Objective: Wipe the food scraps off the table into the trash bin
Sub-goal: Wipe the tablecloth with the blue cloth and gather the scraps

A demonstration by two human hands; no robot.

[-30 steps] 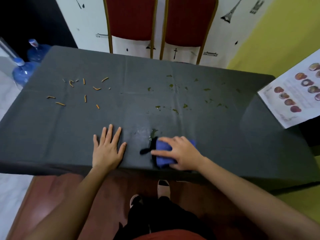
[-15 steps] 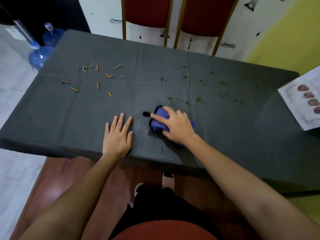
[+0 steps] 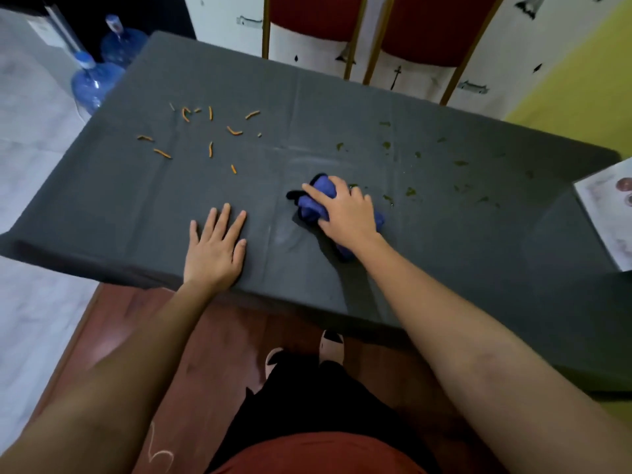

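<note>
A table with a dark grey cloth (image 3: 342,107) fills the view. My right hand (image 3: 345,213) presses a bunched blue cloth (image 3: 316,200) onto its middle. Several green scraps (image 3: 410,191) lie just right of and beyond the cloth. Several orange strips (image 3: 210,148) are scattered on the left half. My left hand (image 3: 215,249) lies flat with fingers spread near the front edge, holding nothing. No trash bin is in view.
Two red chairs (image 3: 427,25) stand behind the table. Two blue water bottles (image 3: 92,83) sit on the floor at the far left. A printed sheet (image 3: 608,213) lies at the table's right edge. My feet (image 3: 301,354) are under the front edge.
My right hand has pushed the blue cloth away from the front edge toward the green scraps. My left hand stayed flat on the table. The view has shifted right and down.
</note>
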